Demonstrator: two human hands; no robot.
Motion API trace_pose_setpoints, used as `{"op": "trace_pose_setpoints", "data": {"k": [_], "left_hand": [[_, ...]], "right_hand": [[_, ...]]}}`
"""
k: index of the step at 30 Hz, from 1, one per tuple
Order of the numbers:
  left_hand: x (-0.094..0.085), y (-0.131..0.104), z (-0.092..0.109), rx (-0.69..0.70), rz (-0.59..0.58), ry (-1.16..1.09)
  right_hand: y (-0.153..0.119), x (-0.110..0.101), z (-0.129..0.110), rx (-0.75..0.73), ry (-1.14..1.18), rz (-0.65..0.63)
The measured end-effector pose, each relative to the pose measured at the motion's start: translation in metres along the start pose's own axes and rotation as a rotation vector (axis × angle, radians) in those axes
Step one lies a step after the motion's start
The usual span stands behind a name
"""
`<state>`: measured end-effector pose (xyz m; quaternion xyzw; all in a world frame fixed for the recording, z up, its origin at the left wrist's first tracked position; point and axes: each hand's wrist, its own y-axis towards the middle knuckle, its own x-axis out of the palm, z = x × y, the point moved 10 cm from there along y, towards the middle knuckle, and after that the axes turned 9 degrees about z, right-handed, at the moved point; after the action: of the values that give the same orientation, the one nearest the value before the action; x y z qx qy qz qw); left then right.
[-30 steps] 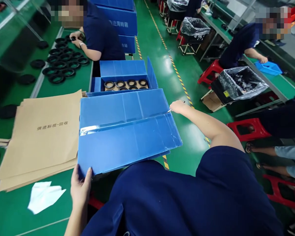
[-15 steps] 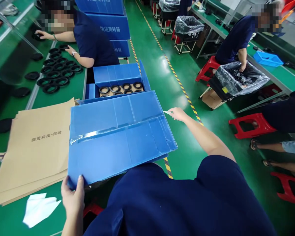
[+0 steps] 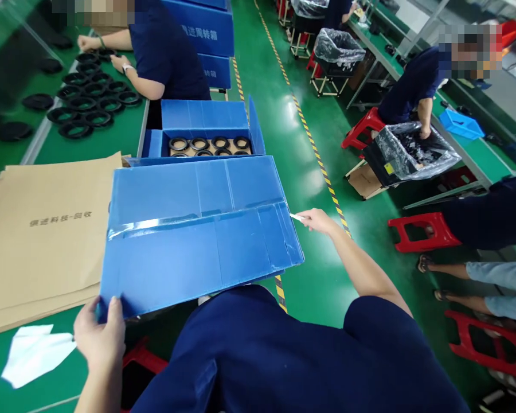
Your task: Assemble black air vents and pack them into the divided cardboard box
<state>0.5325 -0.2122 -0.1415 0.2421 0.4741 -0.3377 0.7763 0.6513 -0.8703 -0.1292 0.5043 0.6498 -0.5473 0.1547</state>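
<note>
A closed blue corrugated-plastic box (image 3: 189,258) lies in front of me, clear tape running along the seam of its top flaps. My left hand (image 3: 101,330) grips its near left corner, thumb and fingers on either side of the corner. Out at the box's right end, my right hand (image 3: 320,221) pinches a thin white strip (image 3: 297,217). The strip's tip is close against the box's end wall; I cannot tell what kind of thing it is. Behind stands an open blue box (image 3: 204,115) holding several black rings (image 3: 199,143) on brown cardboard.
Brown cardboard sheets (image 3: 47,246) and a crumpled white paper (image 3: 36,353) lie on the green bench at left. Beyond them, a co-worker (image 3: 167,57) handles black rings (image 3: 82,103). A red stool (image 3: 146,358) stands below. Across the aisle are red stools, plastic-lined bins and seated people.
My view has shifted, moving the box and bench slightly left. The white strip and my right hand have moved a little toward me along the box's end. My left hand keeps its corner.
</note>
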Motion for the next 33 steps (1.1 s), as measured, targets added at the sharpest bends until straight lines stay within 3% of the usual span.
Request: {"op": "trace_pose_setpoints", "data": {"k": [3, 5, 7, 8, 10, 12, 15, 17, 19, 21, 23, 26, 33], "left_hand": [[-0.002, 0.013, 0.022, 0.061, -0.001, -0.018], [0.005, 0.018, 0.030, -0.014, -0.096, 0.009], [0.016, 0.026, 0.035, -0.100, -0.181, -0.004], [0.017, 0.033, 0.033, -0.141, -0.155, -0.013], [0.022, 0.043, 0.027, -0.198, -0.118, -0.059], [0.027, 0.046, 0.018, -0.228, -0.087, -0.126], [0.032, 0.041, 0.006, -0.237, -0.071, -0.235], [0.035, 0.040, -0.001, -0.240, -0.089, -0.304], [0.039, 0.043, -0.008, -0.242, -0.126, -0.373], [0.042, 0.047, -0.012, -0.236, -0.167, -0.436], [0.044, 0.051, -0.015, -0.239, -0.195, -0.487], [0.045, 0.053, -0.018, -0.263, -0.225, -0.543], [0.051, 0.053, -0.025, -0.338, -0.289, -0.663]], "right_hand": [[-0.017, -0.007, -0.001, -0.025, -0.095, -0.035], [-0.011, -0.024, -0.007, -0.039, -0.144, 0.061], [0.010, -0.039, -0.031, -0.078, -0.183, 0.191], [0.023, -0.041, -0.055, -0.135, -0.204, 0.238], [0.042, -0.027, -0.130, -0.337, -0.239, 0.272], [0.043, 0.005, -0.230, -0.597, -0.292, 0.233], [0.027, 0.076, -0.386, -0.952, -0.458, 0.121], [0.019, 0.131, -0.477, -1.143, -0.603, 0.032], [0.018, 0.184, -0.549, -1.296, -0.734, -0.065], [0.020, 0.232, -0.596, -1.402, -0.857, -0.173], [0.024, 0.270, -0.622, -1.475, -0.970, -0.298], [0.028, 0.305, -0.633, -1.538, -1.090, -0.477], [0.034, 0.330, -0.639, -1.555, -1.293, -0.670]]}}
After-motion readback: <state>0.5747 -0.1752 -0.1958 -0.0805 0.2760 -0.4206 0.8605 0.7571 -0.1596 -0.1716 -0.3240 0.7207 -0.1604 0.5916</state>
